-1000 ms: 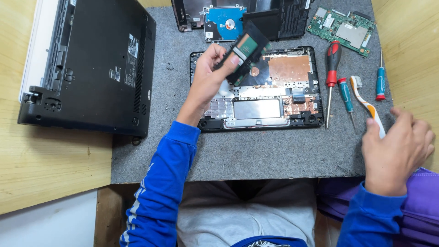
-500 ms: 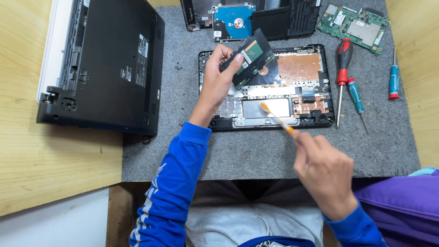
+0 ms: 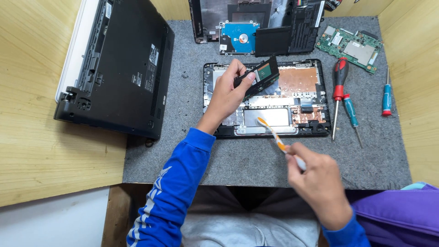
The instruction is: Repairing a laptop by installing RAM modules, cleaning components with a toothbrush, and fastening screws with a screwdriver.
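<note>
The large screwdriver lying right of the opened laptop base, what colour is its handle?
Red and black, seen in the head view: the large screwdriver.

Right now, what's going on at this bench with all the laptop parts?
A person in blue sleeves is working over an opened laptop base on a grey mat. The left hand holds a small dark circuit module above the base. The right hand holds an orange and white toothbrush, its head over the base's near edge. Screwdrivers lie to the right, with a blue hard drive, a green circuit board and another black laptop nearby.
</note>
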